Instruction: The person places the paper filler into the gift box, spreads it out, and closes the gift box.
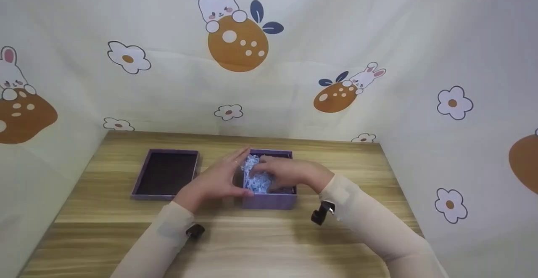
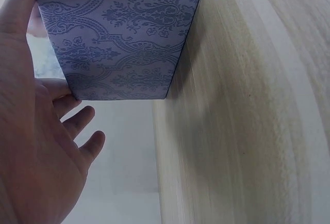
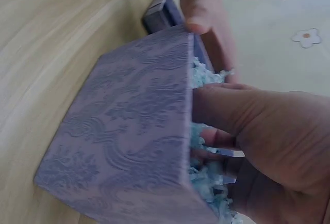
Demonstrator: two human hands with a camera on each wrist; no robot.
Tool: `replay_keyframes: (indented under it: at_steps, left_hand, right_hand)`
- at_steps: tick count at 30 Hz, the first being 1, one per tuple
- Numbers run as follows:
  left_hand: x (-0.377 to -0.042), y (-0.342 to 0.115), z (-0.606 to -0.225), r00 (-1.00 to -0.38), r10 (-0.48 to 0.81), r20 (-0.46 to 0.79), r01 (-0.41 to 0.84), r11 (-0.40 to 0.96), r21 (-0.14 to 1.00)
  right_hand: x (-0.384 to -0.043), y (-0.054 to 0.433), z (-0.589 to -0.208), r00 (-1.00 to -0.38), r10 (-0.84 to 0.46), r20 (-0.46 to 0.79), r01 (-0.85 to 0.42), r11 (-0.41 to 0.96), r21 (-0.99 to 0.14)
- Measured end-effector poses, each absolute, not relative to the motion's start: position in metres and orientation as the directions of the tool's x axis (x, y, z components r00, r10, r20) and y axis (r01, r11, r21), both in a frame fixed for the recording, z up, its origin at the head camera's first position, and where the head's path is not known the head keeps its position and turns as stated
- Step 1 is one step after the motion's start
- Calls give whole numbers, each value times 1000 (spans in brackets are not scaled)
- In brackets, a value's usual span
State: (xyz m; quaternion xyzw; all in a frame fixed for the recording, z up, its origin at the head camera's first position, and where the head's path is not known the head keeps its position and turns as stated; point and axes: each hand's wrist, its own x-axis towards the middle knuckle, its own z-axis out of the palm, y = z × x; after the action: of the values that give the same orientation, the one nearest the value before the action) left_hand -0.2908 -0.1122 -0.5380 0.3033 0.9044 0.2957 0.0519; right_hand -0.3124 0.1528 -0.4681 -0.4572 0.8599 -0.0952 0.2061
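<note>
An uncovered purple box [image 1: 269, 202] with a raised floral pattern stands on the table, filled with light blue shredded paper [image 1: 258, 181]. My left hand [image 1: 220, 177] holds the box's left side, thumb at the near corner and fingers toward the far one. In the left wrist view, some of those fingers touch the patterned box wall [image 2: 124, 38] and others stand off it. My right hand [image 1: 286, 170] reaches in from the right, its bent fingers gripping among the shreds. The right wrist view shows shredded paper [image 3: 209, 182] around these fingers; the box wall partly hides their tips.
Left of the box lies a shallow purple lid [image 1: 166, 173], dark inside, its hollow side up. The wood-grain table [image 1: 235, 240] ends at a cloth backdrop [image 1: 168, 93] printed with rabbits and flowers. A small dark device [image 1: 321, 213] is strapped at each wrist.
</note>
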Motion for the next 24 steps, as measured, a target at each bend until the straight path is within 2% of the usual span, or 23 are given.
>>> replay_keyframes:
  at_steps: [7,10,15,19,24]
  left_hand:
    - [-291,-111,-537,-797,595,103,536,619,575]
    - [-291,-111,-537,-806,585,92,522,627,578]
    - [-292,-111,-540,-810,578,93,516,629,582]
    - [-291,-111,-540,-815,572,94,510,631,584]
    - [-288,-111,-540,-822,562,86,494,631,598]
  right_hand:
    - [-320,141,-488,-562,-727,-394,-687,676,-267]
    - [-321,141,-489,-566,-710,-419,-676,691,-258]
    - [-319,149,-477,-545,-757,-359,-688,649,-323]
    - [-318,157,-458,-572,-773,-273,-679,634,-370]
    - [-322,155,-458,-578,-776,-253,-698,631,-339]
